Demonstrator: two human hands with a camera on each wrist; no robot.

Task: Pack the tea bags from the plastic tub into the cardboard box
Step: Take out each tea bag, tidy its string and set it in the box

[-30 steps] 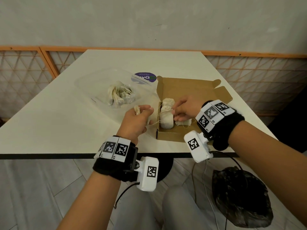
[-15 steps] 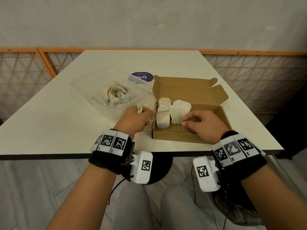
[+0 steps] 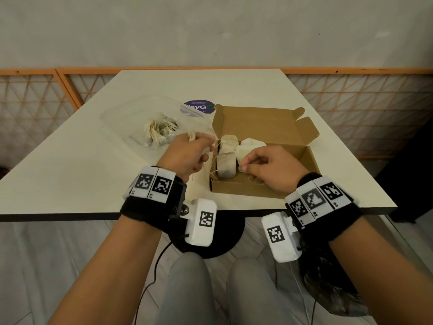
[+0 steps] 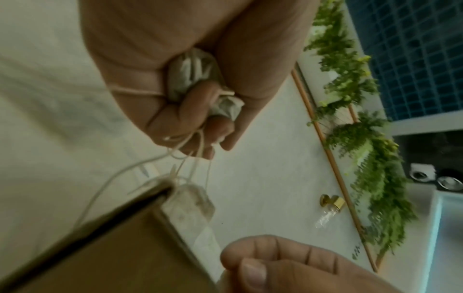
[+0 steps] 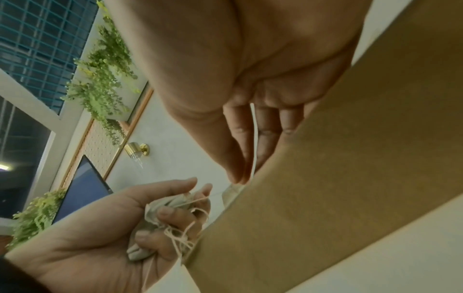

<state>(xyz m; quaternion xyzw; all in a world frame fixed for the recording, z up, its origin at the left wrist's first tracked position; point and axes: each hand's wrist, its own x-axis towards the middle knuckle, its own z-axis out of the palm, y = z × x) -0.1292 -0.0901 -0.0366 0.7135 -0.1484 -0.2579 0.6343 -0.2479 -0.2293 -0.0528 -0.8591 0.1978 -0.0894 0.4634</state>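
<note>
An open cardboard box lies on the table, its lid flap standing up at the back. A brownish stack of tea bags stands at its left end, and a white tea bag leans beside it. My right hand is at the box's near wall and pinches that white tea bag's near edge between thumb and forefinger. My left hand hovers just left of the box, fisted round a bunch of tea bags with strings dangling. The clear plastic tub behind it holds several more tea bags.
The white table ends just in front of the box. A purple round sticker lies behind the tub. An orange lattice rail runs along the wall. A black bag sits on the floor at the right.
My right hand has drawn back from the stack at the box's left end to the near wall. A white tea bag now stands beside the stack. The left hand has barely moved.
</note>
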